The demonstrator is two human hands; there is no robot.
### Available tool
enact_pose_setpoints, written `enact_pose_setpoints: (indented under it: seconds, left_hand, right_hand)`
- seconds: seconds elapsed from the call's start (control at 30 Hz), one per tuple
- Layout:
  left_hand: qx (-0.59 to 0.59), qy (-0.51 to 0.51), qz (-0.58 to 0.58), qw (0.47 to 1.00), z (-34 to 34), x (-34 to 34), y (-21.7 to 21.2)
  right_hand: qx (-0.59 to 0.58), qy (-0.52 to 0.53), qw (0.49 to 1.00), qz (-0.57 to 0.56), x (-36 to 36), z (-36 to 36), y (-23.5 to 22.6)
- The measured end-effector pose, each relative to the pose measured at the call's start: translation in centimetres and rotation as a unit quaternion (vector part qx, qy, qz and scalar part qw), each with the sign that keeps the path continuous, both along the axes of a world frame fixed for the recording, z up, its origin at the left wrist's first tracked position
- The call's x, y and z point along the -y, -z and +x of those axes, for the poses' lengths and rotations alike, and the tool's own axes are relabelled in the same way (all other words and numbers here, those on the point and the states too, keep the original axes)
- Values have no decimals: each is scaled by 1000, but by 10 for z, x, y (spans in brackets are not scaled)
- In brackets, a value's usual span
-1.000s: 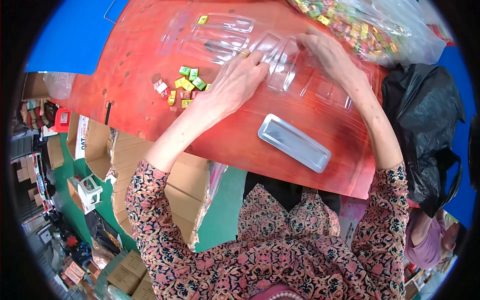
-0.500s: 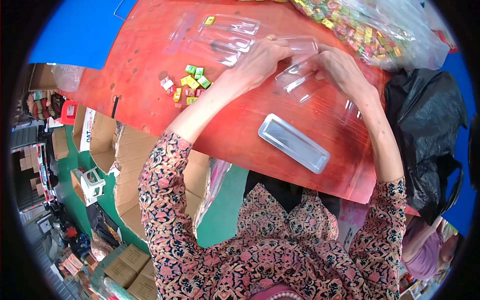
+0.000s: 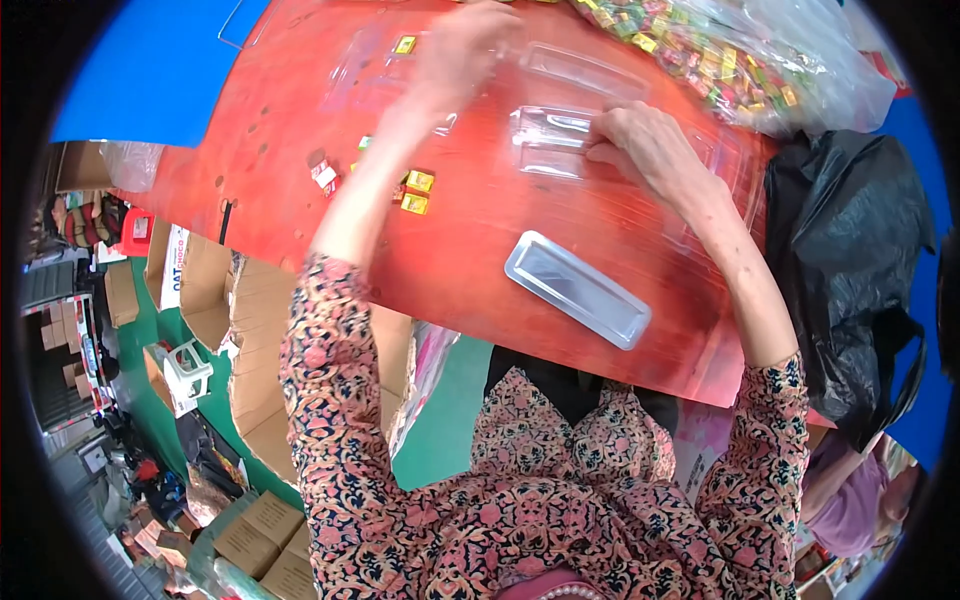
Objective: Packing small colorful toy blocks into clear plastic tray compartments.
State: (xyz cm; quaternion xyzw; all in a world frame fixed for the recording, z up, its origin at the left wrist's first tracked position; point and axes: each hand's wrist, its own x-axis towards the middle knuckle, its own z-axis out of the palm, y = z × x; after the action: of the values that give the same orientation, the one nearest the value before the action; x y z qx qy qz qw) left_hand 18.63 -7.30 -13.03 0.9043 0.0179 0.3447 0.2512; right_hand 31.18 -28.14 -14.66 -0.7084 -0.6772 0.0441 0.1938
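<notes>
My right hand (image 3: 650, 150) is closed at the right end of a clear plastic tray (image 3: 553, 160), fingertips curled against it. Another clear tray (image 3: 560, 122) lies alongside, and a third tray (image 3: 580, 68) sits farther back. My left hand (image 3: 465, 55), smeared by motion, is over the far left of the red table; its fingers cannot be made out. Beside it, a small yellow box (image 3: 404, 45) rests among more clear trays, partly hidden by my hand. Small coloured boxes (image 3: 418, 182) lie by my left forearm, which covers some of them.
A silvery tray (image 3: 578, 290) lies near the front edge of the red table (image 3: 450, 265). At the back right is a clear bag (image 3: 720, 70) of small coloured boxes. A black plastic bag (image 3: 850, 250) hangs at the right. Cardboard boxes (image 3: 265, 350) stand left below.
My left hand has moved away from the clear trays, to the left and farther back. My right hand has shifted slightly down, and the trays near it now lie side by side.
</notes>
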Motion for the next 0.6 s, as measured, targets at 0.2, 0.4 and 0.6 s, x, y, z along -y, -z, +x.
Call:
enact_pose_setpoints:
  seconds: [0.2, 0.4, 0.6]
  left_hand:
    - [-100, -346, 147, 921, -78, -89, 7]
    - [-205, -403, 8, 892, -116, -114, 19]
    - [-217, -407, 8, 887, -114, -117, 29]
  right_hand:
    - [6, 18, 999, -29, -6, -11, -3]
    - [53, 36, 993, 101, -15, -17, -5]
    - [13, 48, 994, 93, -19, -10, 6]
